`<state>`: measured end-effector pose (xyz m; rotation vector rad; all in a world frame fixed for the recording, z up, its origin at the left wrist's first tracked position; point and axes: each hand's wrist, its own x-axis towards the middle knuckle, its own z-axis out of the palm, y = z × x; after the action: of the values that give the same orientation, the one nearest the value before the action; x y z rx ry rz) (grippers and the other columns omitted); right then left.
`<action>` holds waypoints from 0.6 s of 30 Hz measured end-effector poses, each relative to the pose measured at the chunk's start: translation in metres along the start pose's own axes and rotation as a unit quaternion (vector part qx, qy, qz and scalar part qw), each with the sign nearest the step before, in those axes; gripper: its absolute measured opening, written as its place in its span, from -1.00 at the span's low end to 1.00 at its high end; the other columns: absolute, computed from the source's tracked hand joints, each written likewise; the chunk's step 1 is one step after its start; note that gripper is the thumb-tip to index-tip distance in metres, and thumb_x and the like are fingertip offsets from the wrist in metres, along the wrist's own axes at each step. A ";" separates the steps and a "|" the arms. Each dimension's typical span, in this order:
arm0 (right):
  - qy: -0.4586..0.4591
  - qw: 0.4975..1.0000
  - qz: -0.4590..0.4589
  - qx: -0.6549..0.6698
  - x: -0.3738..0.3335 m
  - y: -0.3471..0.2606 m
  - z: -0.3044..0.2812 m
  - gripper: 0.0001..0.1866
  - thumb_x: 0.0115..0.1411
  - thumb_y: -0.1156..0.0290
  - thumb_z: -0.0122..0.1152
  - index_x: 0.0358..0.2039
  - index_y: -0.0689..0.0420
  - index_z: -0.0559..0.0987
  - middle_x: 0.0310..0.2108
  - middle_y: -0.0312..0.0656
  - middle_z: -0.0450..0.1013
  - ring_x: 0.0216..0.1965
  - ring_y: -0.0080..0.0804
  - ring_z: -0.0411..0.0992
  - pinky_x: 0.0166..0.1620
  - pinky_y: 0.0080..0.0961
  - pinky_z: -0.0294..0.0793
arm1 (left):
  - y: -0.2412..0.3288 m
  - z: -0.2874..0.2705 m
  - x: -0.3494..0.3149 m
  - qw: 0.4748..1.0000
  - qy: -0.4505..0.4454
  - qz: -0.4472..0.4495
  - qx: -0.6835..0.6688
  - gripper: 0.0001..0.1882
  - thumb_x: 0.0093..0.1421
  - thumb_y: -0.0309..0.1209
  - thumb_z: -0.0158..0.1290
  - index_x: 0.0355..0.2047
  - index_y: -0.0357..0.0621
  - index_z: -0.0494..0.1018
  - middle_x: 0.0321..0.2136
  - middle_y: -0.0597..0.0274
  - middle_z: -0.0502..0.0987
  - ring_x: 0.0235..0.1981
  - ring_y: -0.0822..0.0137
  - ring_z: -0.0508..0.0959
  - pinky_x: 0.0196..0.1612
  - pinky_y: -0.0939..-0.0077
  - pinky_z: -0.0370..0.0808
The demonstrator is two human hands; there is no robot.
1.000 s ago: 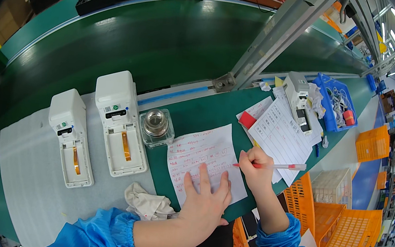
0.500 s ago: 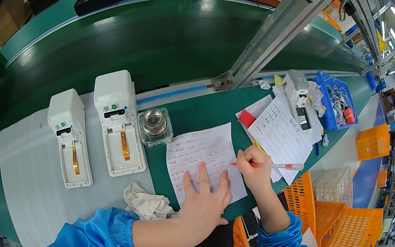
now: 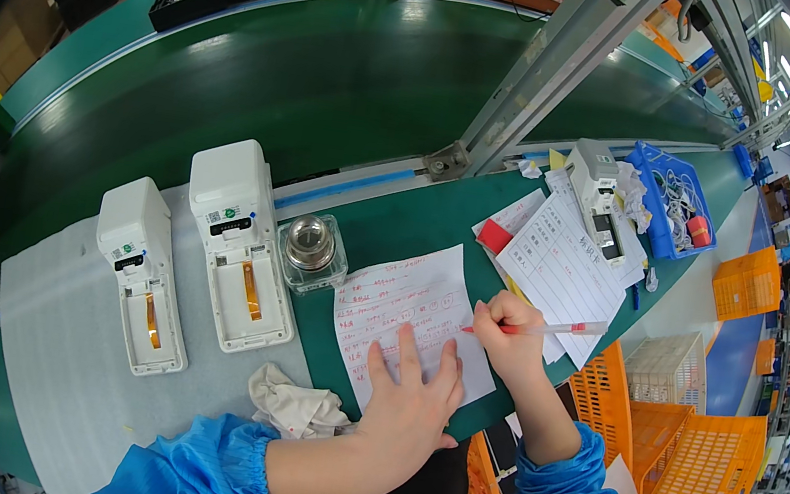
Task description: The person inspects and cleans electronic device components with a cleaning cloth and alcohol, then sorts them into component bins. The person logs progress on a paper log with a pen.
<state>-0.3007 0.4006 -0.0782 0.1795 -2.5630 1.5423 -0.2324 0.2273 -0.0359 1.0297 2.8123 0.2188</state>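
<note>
Head view looks down at a white paper sheet [image 3: 411, 315] with red writing, lying on the green table [image 3: 399, 217] right in front of the person; the left hand [image 3: 414, 401] lies flat on it with fingers spread, likely so it does not slide; the right hand [image 3: 509, 336] is closed around a red pen [image 3: 545, 329], its tip on the sheet; just left sits a small clear jar [image 3: 312, 251], then two white devices [image 3: 239, 245] lying open on a grey mat [image 3: 49, 340]; a crumpled cloth [image 3: 292, 404] lies near the left arm.

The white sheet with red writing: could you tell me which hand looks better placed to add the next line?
Right. The right hand grips the red pen, tip at the sheet; the left hand lies flat on it.
</note>
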 end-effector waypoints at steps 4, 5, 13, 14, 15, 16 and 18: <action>0.017 0.999 -0.005 -0.026 0.000 0.000 -0.001 -0.64 0.07 0.61 0.20 -0.73 0.15 0.25 -0.73 -0.36 0.25 -0.66 -0.66 0.14 -0.58 -0.61 0.14 | 0.000 0.000 0.000 1.000 0.001 0.001 0.002 -0.10 -0.11 0.18 0.17 0.13 -0.16 0.28 0.18 0.06 0.21 0.13 -0.40 0.17 -0.03 -0.37 0.28; 0.009 1.000 0.000 -0.017 0.000 0.000 -0.001 -0.64 0.08 0.60 0.20 -0.73 0.15 0.24 -0.73 -0.36 0.25 -0.66 -0.66 0.14 -0.58 -0.61 0.14 | 0.000 0.000 0.000 1.000 0.000 0.001 0.001 -0.10 -0.11 0.18 0.17 0.13 -0.16 0.28 0.18 0.06 0.21 0.13 -0.40 0.17 -0.03 -0.37 0.28; 0.038 0.999 -0.004 0.008 0.000 0.007 0.000 -0.63 0.08 0.60 0.18 -0.73 0.15 0.22 -0.73 -0.36 0.23 -0.66 -0.66 0.11 -0.58 -0.60 0.13 | -0.001 -0.002 0.000 1.000 -0.001 0.004 0.003 -0.11 -0.10 0.18 0.16 0.12 -0.16 0.29 0.18 0.06 0.21 0.13 -0.40 0.17 -0.04 -0.37 0.28; 0.039 0.999 -0.007 -0.009 0.000 0.006 0.000 -0.64 0.07 0.59 0.19 -0.73 0.16 0.23 -0.76 -0.34 0.21 -0.68 -0.65 0.11 -0.60 -0.58 0.13 | 0.000 -0.002 0.000 1.000 -0.002 0.004 0.004 -0.12 -0.10 0.18 0.16 0.12 -0.16 0.29 0.18 0.06 0.21 0.13 -0.40 0.17 -0.04 -0.37 0.28; 0.041 0.999 -0.011 -0.025 0.000 0.006 0.000 -0.64 0.07 0.57 0.20 -0.74 0.17 0.24 -0.79 -0.32 0.19 -0.70 -0.64 0.11 -0.61 -0.57 0.13 | 0.000 -0.002 0.000 1.000 -0.008 0.005 0.007 -0.12 -0.09 0.18 0.16 0.12 -0.16 0.29 0.18 0.06 0.21 0.13 -0.40 0.17 -0.04 -0.37 0.28; 0.041 0.999 -0.010 -0.025 -0.001 0.006 0.000 -0.64 0.07 0.57 0.20 -0.74 0.17 0.24 -0.79 -0.32 0.19 -0.70 -0.64 0.11 -0.61 -0.57 0.13 | 0.000 -0.002 0.000 1.000 -0.004 0.004 0.005 -0.12 -0.09 0.18 0.16 0.12 -0.16 0.29 0.18 0.06 0.21 0.13 -0.40 0.17 -0.04 -0.37 0.28; 0.037 0.999 -0.001 -0.033 -0.001 0.005 0.000 -0.64 0.08 0.60 0.18 -0.72 0.14 0.22 -0.74 -0.35 0.22 -0.66 -0.65 0.10 -0.58 -0.59 0.13 | 0.000 -0.002 0.000 1.000 -0.008 0.004 0.006 -0.12 -0.09 0.18 0.16 0.12 -0.16 0.29 0.18 0.06 0.21 0.13 -0.40 0.17 -0.04 -0.37 0.28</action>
<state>-0.3008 0.4032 -0.0820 0.1164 -2.5518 1.4329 -0.2332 0.2271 -0.0344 1.0416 2.7996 0.1942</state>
